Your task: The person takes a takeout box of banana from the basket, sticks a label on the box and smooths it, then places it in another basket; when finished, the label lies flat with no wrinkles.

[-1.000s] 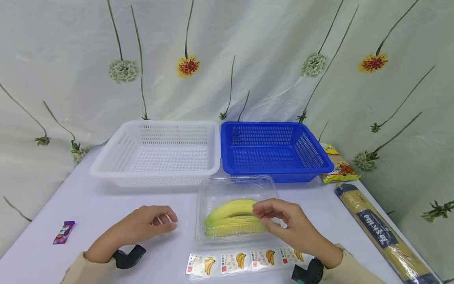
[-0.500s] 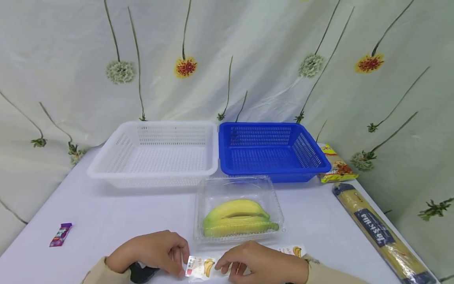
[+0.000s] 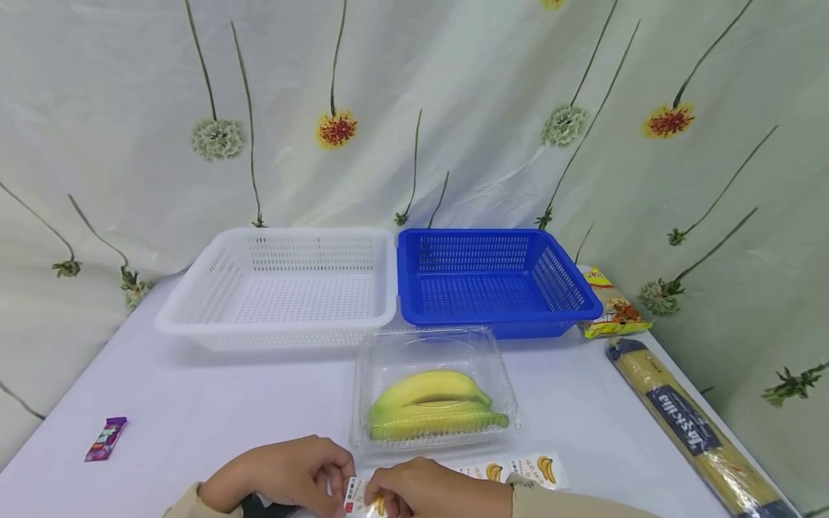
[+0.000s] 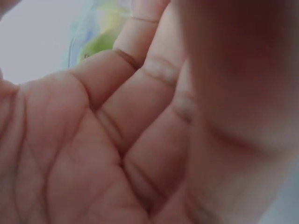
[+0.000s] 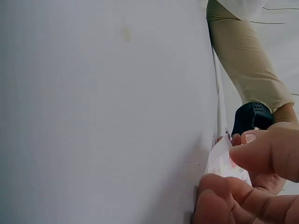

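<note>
A strip of banana-print stickers [image 3: 540, 471] lies at the table's front edge. My left hand [image 3: 294, 471] pinches its left end between thumb and fingers. Just right of that, my right hand [image 3: 430, 489] grips the strip with curled fingers and covers part of the labels. In the right wrist view the strip's end [image 5: 219, 156] tilts up near the right thumb [image 5: 275, 151]. The left wrist view is mostly palm and curled fingers [image 4: 135, 107], so the left fingertips are hidden there. Behind the strip, yellow-green bananas [image 3: 430, 406] sit in a clear plastic clamshell box [image 3: 434, 352].
A white basket [image 3: 285, 325] and a blue basket [image 3: 499, 316] stand side by side at the back. On the right lie a yellow snack bag [image 3: 615, 306] and a long pasta packet [image 3: 693, 428]. A small purple-wrapped candy bar [image 3: 106, 439] is at the left.
Both hands came down to the sticker strip, the right one leaving the clamshell box. The right hand then shifted left toward the strip's left end. The strip has slid slightly right and nearer.
</note>
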The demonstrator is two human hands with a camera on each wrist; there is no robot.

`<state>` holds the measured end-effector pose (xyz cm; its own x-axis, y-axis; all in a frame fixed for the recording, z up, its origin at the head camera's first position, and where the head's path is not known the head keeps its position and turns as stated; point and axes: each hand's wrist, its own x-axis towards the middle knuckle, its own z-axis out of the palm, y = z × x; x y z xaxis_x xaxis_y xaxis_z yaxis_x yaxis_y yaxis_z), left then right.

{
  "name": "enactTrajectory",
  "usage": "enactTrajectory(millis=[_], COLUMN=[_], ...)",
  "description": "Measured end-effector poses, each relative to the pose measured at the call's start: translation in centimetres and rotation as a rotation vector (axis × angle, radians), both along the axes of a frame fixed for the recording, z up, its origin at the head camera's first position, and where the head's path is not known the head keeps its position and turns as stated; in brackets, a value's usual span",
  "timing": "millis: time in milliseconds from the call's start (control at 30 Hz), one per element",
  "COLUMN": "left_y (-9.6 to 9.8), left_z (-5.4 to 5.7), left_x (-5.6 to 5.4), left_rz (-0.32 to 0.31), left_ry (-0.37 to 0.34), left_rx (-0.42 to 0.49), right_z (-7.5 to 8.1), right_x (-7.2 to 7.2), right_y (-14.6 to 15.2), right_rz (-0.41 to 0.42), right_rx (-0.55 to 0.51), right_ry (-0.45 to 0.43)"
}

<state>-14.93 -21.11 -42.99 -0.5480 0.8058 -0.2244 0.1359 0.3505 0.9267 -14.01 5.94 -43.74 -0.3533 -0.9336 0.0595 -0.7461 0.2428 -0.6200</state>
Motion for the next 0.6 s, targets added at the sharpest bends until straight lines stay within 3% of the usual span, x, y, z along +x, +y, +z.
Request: enactTrajectory(millis=[167,467,600], left_y=[0.6,0.7,0.7], left_z=[-0.1,0.0,0.1], left_x=[0.5,0.6,0.5], left_rz=[0.033,0.036,0.017], left_ry=[0.059,0.063,0.096], left_rx=[0.005,0.018,0.031], right_z=[-0.7,-5.7,-6.4], right_x=[-0.2,-1.4,-1.6], right_y=[-1.0,-2.3,-2.3], right_rz=[-0.043,-0.167,-0.159], right_rx=[0.025,0.06,0.0], right_ry=[0.063,0.077,0.114])
